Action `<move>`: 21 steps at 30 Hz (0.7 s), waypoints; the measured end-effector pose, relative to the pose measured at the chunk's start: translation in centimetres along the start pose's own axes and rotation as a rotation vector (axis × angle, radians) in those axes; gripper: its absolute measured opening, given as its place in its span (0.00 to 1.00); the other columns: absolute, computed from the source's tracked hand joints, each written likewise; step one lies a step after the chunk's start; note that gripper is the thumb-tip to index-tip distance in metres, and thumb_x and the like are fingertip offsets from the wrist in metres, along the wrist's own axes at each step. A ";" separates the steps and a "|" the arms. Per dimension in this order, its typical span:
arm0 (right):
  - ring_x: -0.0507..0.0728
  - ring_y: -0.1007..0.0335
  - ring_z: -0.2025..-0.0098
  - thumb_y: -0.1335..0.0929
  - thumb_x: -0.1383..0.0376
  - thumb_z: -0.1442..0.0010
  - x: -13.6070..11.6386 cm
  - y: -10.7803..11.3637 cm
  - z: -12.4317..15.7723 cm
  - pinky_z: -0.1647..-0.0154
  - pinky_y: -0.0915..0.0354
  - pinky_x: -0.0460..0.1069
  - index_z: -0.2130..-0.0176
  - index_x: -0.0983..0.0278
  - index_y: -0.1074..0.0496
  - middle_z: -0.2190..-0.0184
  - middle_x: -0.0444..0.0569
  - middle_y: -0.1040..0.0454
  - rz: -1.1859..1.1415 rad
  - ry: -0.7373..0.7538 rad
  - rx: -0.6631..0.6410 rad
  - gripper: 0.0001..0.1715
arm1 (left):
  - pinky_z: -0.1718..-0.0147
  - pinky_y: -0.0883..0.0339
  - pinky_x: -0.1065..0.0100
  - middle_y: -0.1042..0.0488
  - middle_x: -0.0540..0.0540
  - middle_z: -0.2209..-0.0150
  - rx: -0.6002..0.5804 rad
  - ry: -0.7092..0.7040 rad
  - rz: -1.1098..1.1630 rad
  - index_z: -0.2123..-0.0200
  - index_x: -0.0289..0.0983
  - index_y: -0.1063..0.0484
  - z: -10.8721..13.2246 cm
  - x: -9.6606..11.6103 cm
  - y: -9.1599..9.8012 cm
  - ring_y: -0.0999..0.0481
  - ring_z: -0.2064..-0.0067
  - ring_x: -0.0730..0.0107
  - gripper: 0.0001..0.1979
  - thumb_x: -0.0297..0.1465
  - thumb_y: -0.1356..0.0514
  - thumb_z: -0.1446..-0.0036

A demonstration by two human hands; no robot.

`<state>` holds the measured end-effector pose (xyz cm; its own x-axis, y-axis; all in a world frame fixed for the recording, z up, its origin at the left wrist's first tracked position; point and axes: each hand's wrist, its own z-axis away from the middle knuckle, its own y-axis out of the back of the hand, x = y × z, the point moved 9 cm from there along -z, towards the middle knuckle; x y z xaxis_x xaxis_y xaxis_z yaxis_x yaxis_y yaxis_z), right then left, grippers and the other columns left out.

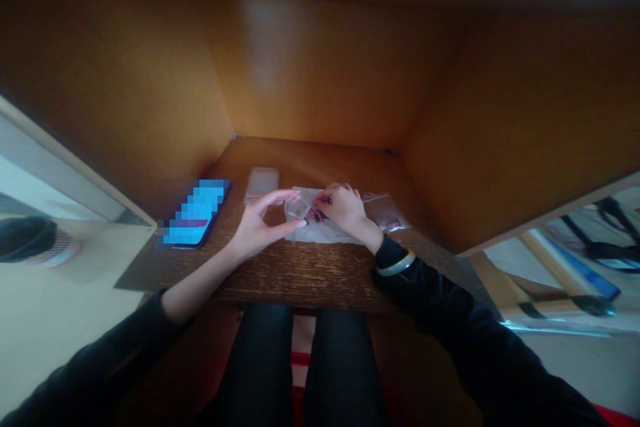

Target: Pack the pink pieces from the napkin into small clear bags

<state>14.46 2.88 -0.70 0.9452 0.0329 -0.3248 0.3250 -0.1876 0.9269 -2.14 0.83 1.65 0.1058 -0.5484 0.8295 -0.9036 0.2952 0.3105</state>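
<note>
My left hand [260, 223] pinches a small clear plastic bag [299, 207] between thumb and fingers, just above the dark wooden desk [300, 273]. My right hand [344, 209] is closed, its fingertips at the mouth of that bag, pinching something small and reddish that I cannot make out. Under both hands lies a pile of clear plastic bags [325, 232]. To the right of my right hand lies another clear bag with small red pieces [390, 219] inside.
A phone [196, 212] with a lit blue screen lies at the left of the desk. A flat stack of clear bags [263, 183] sits behind my left hand. Tall wooden side panels [500, 133] wall the desk. My knees are under its front edge.
</note>
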 end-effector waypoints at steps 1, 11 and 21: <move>0.63 0.28 0.57 0.32 0.67 0.43 0.1 0.0 0.0 0.57 0.37 0.58 0.68 0.58 0.19 0.64 0.51 0.21 -0.003 -0.001 0.011 0.11 | 0.46 0.32 0.52 0.23 0.38 0.50 -0.015 -0.005 0.016 0.52 0.36 0.27 0.0 0.0 -0.1 0.23 0.50 0.58 0.25 0.37 0.30 0.54; 0.59 0.27 0.64 0.32 0.65 0.45 0.8 -0.4 -0.3 0.63 0.36 0.53 0.69 0.57 0.19 0.69 0.49 0.21 -0.073 -0.002 -0.006 0.09 | 0.43 0.34 0.52 0.24 0.41 0.48 -0.116 0.117 0.252 0.52 0.39 0.27 -0.2 -1.1 -0.9 0.25 0.46 0.58 0.22 0.35 0.31 0.51; 0.57 0.27 0.65 0.31 0.63 0.45 0.8 -1.0 -0.3 0.65 0.38 0.51 0.69 0.61 0.20 0.68 0.49 0.21 -0.235 -0.041 -0.147 0.07 | 0.44 0.35 0.53 0.23 0.40 0.49 -0.084 0.195 0.339 0.54 0.37 0.25 -0.4 -1.7 -0.8 0.25 0.47 0.58 0.22 0.33 0.30 0.54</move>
<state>14.92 3.43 -1.85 0.8426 0.0187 -0.5382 0.5386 -0.0346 0.8419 -1.48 1.84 0.16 -0.1080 -0.2528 0.9615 -0.8644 0.5015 0.0348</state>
